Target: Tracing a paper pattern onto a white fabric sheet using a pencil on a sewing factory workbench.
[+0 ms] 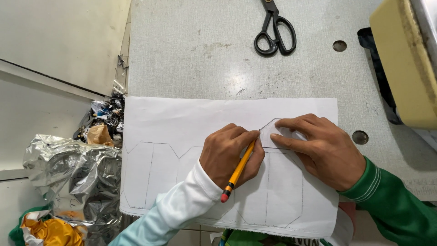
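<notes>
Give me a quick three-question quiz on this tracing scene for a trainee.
1. True or false: the scissors lie on the cloth.
2. Which hand holds the pencil?
3. The right hand presses on: A) a template, B) the scissors, C) the foil bag.

Key: 1. False, they lie on the table beyond it. 2. The left hand. 3. A.

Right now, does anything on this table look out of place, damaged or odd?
Nothing stands out on the worn grey table. The white fabric sheet lies flat, the left hand holds an orange pencil, and the right hand presses a template.
</notes>
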